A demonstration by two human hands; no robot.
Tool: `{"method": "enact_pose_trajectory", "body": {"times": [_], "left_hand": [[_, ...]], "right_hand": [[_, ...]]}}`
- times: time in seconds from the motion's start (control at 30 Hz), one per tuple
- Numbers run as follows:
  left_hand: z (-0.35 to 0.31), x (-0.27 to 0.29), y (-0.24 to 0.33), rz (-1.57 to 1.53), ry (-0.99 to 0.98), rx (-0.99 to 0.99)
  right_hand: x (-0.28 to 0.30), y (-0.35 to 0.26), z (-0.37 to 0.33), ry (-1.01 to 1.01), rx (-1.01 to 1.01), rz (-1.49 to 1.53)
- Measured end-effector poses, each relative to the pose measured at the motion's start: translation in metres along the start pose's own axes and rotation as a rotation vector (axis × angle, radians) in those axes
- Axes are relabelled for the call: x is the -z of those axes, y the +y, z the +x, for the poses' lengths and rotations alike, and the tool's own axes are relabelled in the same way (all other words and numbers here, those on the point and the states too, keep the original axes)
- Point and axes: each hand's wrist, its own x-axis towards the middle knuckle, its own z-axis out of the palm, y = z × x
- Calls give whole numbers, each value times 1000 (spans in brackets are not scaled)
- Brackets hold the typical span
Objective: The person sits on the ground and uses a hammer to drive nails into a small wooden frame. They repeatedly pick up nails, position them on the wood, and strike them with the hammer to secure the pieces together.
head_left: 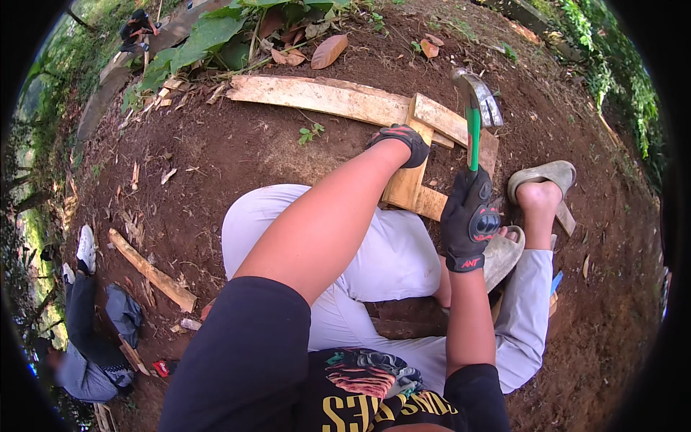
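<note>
My right hand (469,216), in a black glove with red marks, is closed around the green handle of a claw hammer (473,101). The metal head is raised at the far end, to the right of the wood. My left hand (404,141), gloved as well, grips a short wooden block (404,186) from its left side; the fingertips are partly hidden. This block meets a pale wooden board (440,119) at its far end and another short piece (431,204) near my knee. Behind them a long plank (317,96) lies across the soil.
A wooden strip (152,270) lies on the brown soil at left. Broad green leaves (205,39) and dry leaves (330,52) border the far side. One person (90,360) is at the lower left, another (137,30) at the far left. My sandalled feet (541,173) are at right.
</note>
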Motion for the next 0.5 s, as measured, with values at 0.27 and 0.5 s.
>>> {"method": "enact_pose_trajectory", "body": {"times": [0.27, 0.5], "left_hand": [[11, -1, -5, -10, 3, 38], [-1, 3, 1, -9, 13, -18]], "right_hand": [[10, -20, 4, -295, -157, -26], [-10, 2, -7, -511, -115, -174]]}}
